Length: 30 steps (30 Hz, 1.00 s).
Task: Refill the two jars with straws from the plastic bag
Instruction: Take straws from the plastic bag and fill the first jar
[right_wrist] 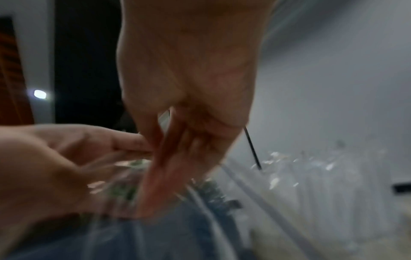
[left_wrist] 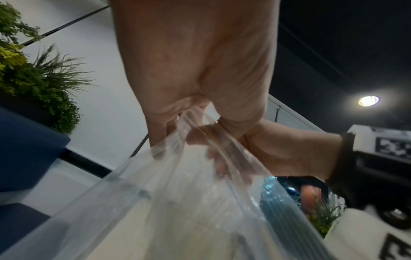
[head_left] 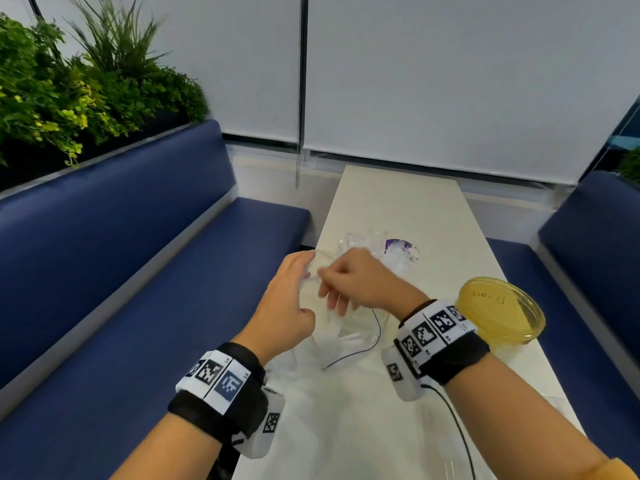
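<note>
Both hands hold a clear plastic bag (head_left: 346, 336) above the pale table (head_left: 398, 202). My left hand (head_left: 294, 292) pinches the bag's upper edge on the left side. My right hand (head_left: 353, 282) pinches the same edge just to the right, fingers curled. In the left wrist view the left hand (left_wrist: 200, 70) grips the gathered bag (left_wrist: 177, 193), and the right hand (left_wrist: 278, 149) shows through the film. The right wrist view is blurred: right hand (right_wrist: 189, 88), left hand (right_wrist: 55, 158), bag (right_wrist: 300, 184). Pale straws show faintly inside. No jar is plainly visible.
A round yellow-tinted container (head_left: 498, 306) sits at the table's right edge. Crumpled clear plastic with a purple patch (head_left: 398, 249) lies behind the hands. Blue benches (head_left: 138, 271) flank the table, with plants (head_left: 69, 91) behind the left one. A thin black cable (head_left: 453, 427) trails from my right wrist.
</note>
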Available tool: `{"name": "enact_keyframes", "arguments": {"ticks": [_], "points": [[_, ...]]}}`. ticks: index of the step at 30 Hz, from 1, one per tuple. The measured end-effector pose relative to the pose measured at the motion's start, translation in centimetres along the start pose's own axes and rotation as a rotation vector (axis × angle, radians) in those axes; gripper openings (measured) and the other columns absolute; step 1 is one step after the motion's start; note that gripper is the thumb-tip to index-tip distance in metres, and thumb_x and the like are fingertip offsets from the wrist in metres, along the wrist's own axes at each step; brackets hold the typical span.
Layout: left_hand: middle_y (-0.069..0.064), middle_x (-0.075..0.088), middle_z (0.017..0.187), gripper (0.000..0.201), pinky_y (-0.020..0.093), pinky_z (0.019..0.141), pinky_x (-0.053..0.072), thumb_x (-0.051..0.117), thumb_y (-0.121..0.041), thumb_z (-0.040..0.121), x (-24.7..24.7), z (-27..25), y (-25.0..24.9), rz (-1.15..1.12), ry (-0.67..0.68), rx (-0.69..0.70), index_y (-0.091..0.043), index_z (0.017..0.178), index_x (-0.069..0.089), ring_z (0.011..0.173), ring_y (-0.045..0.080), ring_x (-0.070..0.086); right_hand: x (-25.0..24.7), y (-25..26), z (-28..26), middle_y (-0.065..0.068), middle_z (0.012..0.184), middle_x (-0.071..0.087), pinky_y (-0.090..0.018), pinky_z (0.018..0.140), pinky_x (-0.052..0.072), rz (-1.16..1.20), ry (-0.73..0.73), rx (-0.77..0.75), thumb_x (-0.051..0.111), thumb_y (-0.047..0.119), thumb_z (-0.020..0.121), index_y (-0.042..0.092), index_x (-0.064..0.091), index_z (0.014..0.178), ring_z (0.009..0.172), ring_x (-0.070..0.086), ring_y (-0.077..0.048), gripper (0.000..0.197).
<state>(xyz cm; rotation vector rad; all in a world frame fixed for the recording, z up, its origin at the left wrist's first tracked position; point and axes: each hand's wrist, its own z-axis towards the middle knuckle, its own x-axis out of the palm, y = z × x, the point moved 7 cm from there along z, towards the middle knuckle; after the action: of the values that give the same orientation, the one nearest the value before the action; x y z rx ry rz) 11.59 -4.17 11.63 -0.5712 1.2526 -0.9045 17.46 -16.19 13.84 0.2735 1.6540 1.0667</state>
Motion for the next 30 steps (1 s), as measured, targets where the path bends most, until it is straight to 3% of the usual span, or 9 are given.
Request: {"name": "enact_keyframes", "arguments": {"ticks": [3, 5, 9, 12, 14, 19, 22, 27, 30], "points": [[-0.012, 0.037, 0.149, 0.088, -0.005, 0.089, 0.036, 0.059, 0.015, 0.075, 0.8, -0.2, -0.5, 0.009, 0.025, 0.026, -0.022, 0.151, 0.036, 0.128, -0.002, 0.043, 5.1, -1.6, -0.3, -0.009, 0.088, 0.071, -0.035, 0.075, 0.055, -0.307, 0.256, 0.1, 0.053, 0.017, 0.094, 0.001, 0.073, 0.098, 0.081, 0.066, -0.025, 0.025], [-0.015, 0.034, 0.151, 0.09, -0.007, 0.091, 0.032, 0.057, 0.015, 0.074, 1.2, -0.6, -1.0, 0.022, 0.031, 0.053, -0.024, 0.152, 0.034, 0.127, -0.016, 0.038, 7.3, -3.2, -0.7, -0.012, 0.111, 0.069, -0.038, 0.083, 0.052, -0.583, 0.317, 0.2, 0.057, 0.03, 0.093, 0.006, 0.067, 0.116, 0.099, 0.065, -0.032, 0.035], [-0.02, 0.03, 0.154, 0.095, -0.008, 0.093, 0.029, 0.053, 0.021, 0.075, 1.2, -1.7, -1.8, 0.025, 0.017, 0.088, -0.028, 0.153, 0.032, 0.123, -0.033, 0.026, 10.4, -6.9, -1.8, -0.006, 0.114, 0.069, -0.035, 0.074, 0.048, -0.8, 0.438, 0.401, 0.07, 0.069, 0.076, 0.012, 0.06, 0.121, 0.1, 0.068, -0.03, 0.073], [-0.025, 0.027, 0.154, 0.099, -0.005, 0.097, 0.028, 0.052, 0.022, 0.075, 1.4, -2.4, -2.2, 0.035, 0.032, 0.119, -0.033, 0.153, 0.029, 0.126, -0.031, 0.025, 11.5, -7.8, -2.1, -0.005, 0.114, 0.069, -0.033, 0.074, 0.044, -0.871, 0.453, 0.402, 0.078, 0.049, 0.08, 0.009, 0.061, 0.122, 0.103, 0.068, -0.028, 0.06], [-0.03, 0.025, 0.153, 0.101, -0.002, 0.102, 0.03, 0.053, 0.021, 0.075, 1.4, -2.9, -2.3, 0.045, 0.04, 0.13, -0.037, 0.153, 0.028, 0.13, -0.027, 0.025, 11.9, -7.7, -2.4, -0.009, 0.118, 0.068, -0.033, 0.074, 0.045, -0.866, 0.464, 0.393, 0.071, 0.027, 0.09, 0.006, 0.062, 0.123, 0.104, 0.067, -0.03, 0.04], [-0.026, 0.021, 0.159, 0.097, 0.021, 0.115, 0.037, 0.056, 0.014, 0.08, 1.7, -3.5, -2.3, 0.136, 0.128, 0.104, -0.037, 0.155, 0.024, 0.146, 0.001, 0.028, 10.7, -5.9, -3.4, -0.015, 0.122, 0.064, -0.037, 0.08, 0.049, -0.878, 0.518, 0.337, 0.052, 0.007, 0.095, 0.004, 0.056, 0.129, 0.101, 0.064, -0.032, 0.034], [-0.021, 0.022, 0.16, 0.089, 0.008, 0.103, 0.03, 0.06, 0.006, 0.085, 2.0, -3.6, -1.3, 0.271, 0.132, 0.063, -0.035, 0.155, 0.024, 0.141, 0.004, 0.032, 8.2, -3.9, -3.8, -0.014, 0.125, 0.059, -0.037, 0.078, 0.047, -0.903, 0.464, 0.262, 0.051, 0.008, 0.095, 0.009, 0.044, 0.139, 0.109, 0.062, -0.033, 0.044], [-0.016, 0.047, 0.134, 0.05, 0.028, 0.091, 0.051, 0.06, -0.015, 0.091, -0.2, -3.3, 1.3, 0.288, -0.107, -0.04, -0.031, 0.136, 0.046, 0.113, 0.009, 0.052, 2.8, -2.5, -4.7, -0.006, 0.118, 0.063, -0.034, 0.076, 0.046, -0.781, 0.352, 0.209, 0.058, 0.017, 0.092, 0.017, 0.053, 0.126, 0.104, 0.062, -0.028, 0.034], [-0.012, 0.052, 0.127, 0.03, 0.018, 0.078, 0.045, 0.045, -0.039, 0.103, -2.0, -2.8, 2.1, 0.25, -0.259, -0.165, -0.028, 0.129, 0.053, 0.103, 0.009, 0.057, 0.3, -2.9, -5.2, -0.002, 0.108, 0.064, -0.028, 0.073, 0.045, -0.686, 0.284, 0.19, 0.06, 0.018, 0.092, 0.02, 0.058, 0.117, 0.095, 0.062, -0.023, 0.025]]}}
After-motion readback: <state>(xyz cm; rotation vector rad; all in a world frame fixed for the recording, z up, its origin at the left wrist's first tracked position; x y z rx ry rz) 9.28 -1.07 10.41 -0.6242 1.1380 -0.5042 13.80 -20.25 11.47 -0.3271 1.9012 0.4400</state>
